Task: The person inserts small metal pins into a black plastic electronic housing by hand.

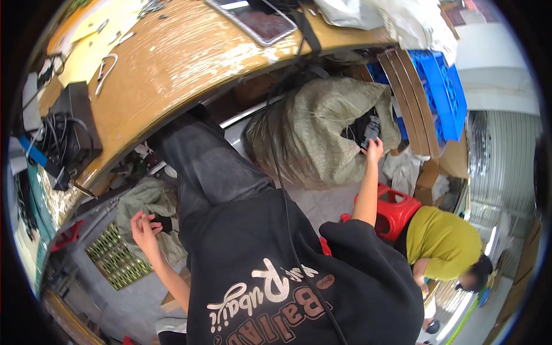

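Note:
On the right, my right hand [374, 150] is closed on a dark grey, ridged piece [372, 130] at the mouth of a big green-grey woven sack [305, 132]. More dark pieces show inside that opening, too shadowed to make out. Down at the left, my left hand [146, 229] hangs over a smaller grey-green sack [146, 198], its fingers loosely bent and apart. Close to those fingertips, something black [165, 223] shows in the smaller sack's opening. Nothing can be seen in the left hand's grasp.
Ahead stands a wooden table [178, 52] with a tablet [259, 20] on it. A cable [282, 172] runs down across my front. Blue crates [440, 92] and cardboard stand at right. Beside a red stool [397, 210], another person [443, 241] bends over. A tray of green-gold parts [118, 259] lies at left.

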Available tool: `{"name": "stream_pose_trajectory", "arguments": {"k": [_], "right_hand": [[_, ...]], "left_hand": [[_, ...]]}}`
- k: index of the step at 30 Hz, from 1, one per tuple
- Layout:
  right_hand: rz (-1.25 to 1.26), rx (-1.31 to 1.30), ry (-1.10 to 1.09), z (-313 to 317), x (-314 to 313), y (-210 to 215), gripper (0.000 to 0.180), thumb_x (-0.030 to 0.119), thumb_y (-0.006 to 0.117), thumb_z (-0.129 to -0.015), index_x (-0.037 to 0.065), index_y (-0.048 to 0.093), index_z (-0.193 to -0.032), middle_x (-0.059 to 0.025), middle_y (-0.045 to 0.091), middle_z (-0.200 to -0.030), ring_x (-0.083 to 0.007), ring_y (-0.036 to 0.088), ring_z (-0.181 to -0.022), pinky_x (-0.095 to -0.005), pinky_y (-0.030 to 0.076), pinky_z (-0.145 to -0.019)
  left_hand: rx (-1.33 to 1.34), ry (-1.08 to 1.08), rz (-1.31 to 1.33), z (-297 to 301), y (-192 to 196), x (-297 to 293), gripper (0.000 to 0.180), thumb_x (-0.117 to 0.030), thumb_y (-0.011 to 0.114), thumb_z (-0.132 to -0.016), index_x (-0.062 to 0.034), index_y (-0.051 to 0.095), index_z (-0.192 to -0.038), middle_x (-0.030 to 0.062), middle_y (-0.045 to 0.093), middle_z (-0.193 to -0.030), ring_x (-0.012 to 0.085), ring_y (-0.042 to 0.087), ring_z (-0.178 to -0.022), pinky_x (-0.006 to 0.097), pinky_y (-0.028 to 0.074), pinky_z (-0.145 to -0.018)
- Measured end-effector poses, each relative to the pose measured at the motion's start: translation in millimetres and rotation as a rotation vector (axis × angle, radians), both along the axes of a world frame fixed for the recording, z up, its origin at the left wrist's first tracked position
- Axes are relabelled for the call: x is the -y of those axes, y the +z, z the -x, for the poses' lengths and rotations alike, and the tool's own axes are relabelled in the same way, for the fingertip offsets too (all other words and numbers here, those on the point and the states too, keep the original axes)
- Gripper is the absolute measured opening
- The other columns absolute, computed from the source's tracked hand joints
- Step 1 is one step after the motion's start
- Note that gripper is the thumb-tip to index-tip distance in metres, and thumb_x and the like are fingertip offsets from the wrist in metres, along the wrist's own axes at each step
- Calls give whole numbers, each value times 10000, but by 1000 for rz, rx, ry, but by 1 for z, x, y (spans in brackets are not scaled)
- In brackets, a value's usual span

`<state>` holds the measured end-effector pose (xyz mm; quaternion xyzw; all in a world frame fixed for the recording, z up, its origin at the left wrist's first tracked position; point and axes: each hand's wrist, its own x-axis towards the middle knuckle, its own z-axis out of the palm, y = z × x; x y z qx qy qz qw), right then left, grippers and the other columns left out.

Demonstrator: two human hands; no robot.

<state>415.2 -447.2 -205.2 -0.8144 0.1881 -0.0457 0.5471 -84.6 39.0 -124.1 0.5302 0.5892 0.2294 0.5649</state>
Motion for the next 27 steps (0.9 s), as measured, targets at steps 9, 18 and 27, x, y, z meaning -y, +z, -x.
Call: {"name": "stream_pose_trajectory", "arguments": {"k": [9,18,27], "right_hand": [[849,-86,170,64,-3,20,740,484,576,-735,145,284,-1325,-181,345,-1296,-355,396,-1124,-429,285,-945],[792,276,348,133,29,45,288,273,595,-772,-3,596,-854,-175,597,-826,-321,537,-816,-378,401,-764],[43,559,-21,126,-32,84,161,59,531,-810,-11,525,-955,-81,548,-937,-171,513,-858,-278,412,-792]], "left_hand": [[-5,-681,143,-82,66,56,162,-121,497,-862,-18,518,-984,54,573,-709,90,538,-607,213,445,-553],[262,-1217,-48,-198,107,128,177,-105,502,-858,-13,530,-1005,74,611,-804,114,589,-739,235,465,-661],[294,-774,100,-110,65,122,169,-115,465,-877,0,529,-984,63,586,-757,106,559,-687,217,459,-638]]}}
